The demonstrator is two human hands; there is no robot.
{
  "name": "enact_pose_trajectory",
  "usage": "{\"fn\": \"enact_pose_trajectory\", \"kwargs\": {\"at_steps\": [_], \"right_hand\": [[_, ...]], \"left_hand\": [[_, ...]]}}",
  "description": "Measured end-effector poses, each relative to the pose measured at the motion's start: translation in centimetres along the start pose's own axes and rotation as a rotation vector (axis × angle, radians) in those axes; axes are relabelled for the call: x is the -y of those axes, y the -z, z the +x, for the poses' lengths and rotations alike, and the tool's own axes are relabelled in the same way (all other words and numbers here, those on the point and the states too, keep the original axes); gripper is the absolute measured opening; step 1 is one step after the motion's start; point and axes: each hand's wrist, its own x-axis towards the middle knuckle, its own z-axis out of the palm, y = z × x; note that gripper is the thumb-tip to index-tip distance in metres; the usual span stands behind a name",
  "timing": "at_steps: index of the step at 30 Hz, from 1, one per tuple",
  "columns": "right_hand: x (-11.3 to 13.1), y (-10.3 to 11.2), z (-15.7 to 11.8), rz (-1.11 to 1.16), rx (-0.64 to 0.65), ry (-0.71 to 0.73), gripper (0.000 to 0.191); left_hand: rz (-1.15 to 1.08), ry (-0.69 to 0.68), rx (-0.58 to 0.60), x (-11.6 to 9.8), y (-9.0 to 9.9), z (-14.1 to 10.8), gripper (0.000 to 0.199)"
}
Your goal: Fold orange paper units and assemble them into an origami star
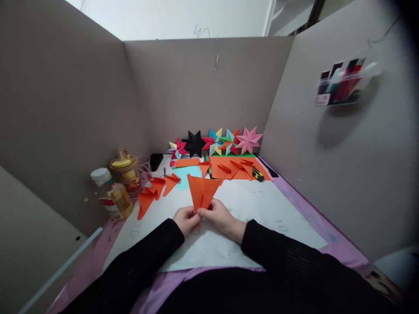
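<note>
An orange folded paper piece (202, 191), wide at the top and narrowing downward, is held up above the white sheet (225, 248). My left hand (186, 220) grips its lower tip from the left, fingers bent. From the right, my right hand (220, 214) pinches the same lower end, thumb in front. Several more orange folded pieces (146, 201) lie on the left of the sheet. Others rest further back on a stack of flat orange paper (218, 163). Light blue paper (187, 174) lies behind the held piece.
Folded paper stars, one black (195, 143) and one pink (249, 140), lean on the back panel. At the left stand a bottle (113, 196) and a lidded cup (126, 172). A yellow-black cutter (258, 174) lies back right. A clear holder (343, 83) hangs on the right wall.
</note>
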Motion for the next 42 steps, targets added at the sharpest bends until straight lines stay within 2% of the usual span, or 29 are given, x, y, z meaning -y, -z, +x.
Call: {"fn": "enact_pose_trajectory", "kwargs": {"at_steps": [2, 9, 13, 18, 22, 25, 28, 32, 36, 39, 42], "right_hand": [[-0.1, -0.2, -0.1, 0.024, 0.013, -0.043, 0.018], [0.1, 0.7, 0.8, 0.102, -0.296, -0.048, 0.027], [0.5, 1.5, 1.4, 0.109, -0.365, -0.008, 0.032], [0.2, 1.2, 1.0, 0.017, -0.305, -0.033, 0.029], [-0.3, 0.4, 0.5, 0.035, -0.246, -0.046, 0.026], [-0.1, 0.3, 0.8, 0.113, -0.317, -0.055, 0.028], [0.5, 0.9, 1.4, 0.233, -0.416, 0.008, 0.026], [1.1, 1.7, 1.9, 0.335, -0.425, 0.062, 0.035], [0.5, 1.5, 1.5, 0.305, -0.298, 0.03, 0.036], [-0.4, 0.7, 1.0, 0.154, -0.147, -0.078, 0.033], [-0.7, 0.2, 0.8, 0.044, -0.189, -0.125, 0.035]], "left_hand": [[0.031, 0.014, -0.015, -0.1, -0.1, -0.1, 0.035], [0.083, 0.032, -0.051, 0.1, 0.1, 0.0, 0.028], [0.101, 0.012, -0.055, 0.0, 0.1, -0.1, 0.026], [0.032, -0.021, -0.082, -0.4, -0.1, -0.1, 0.036], [0.111, -0.073, -0.103, -0.6, -0.1, -0.2, 0.033], [0.14, -0.079, -0.119, -0.6, -0.1, -0.3, 0.032], [0.134, -0.067, -0.108, -0.5, -0.2, -0.2, 0.03], [0.106, -0.056, -0.101, -0.3, -0.2, -0.2, 0.03], [0.105, -0.087, -0.181, -0.6, -0.1, -0.2, 0.028], [0.107, -0.129, -0.25, -0.9, 0.1, -0.2, 0.026], [0.107, -0.136, -0.256, -0.8, 0.3, -0.1, 0.026]]}}
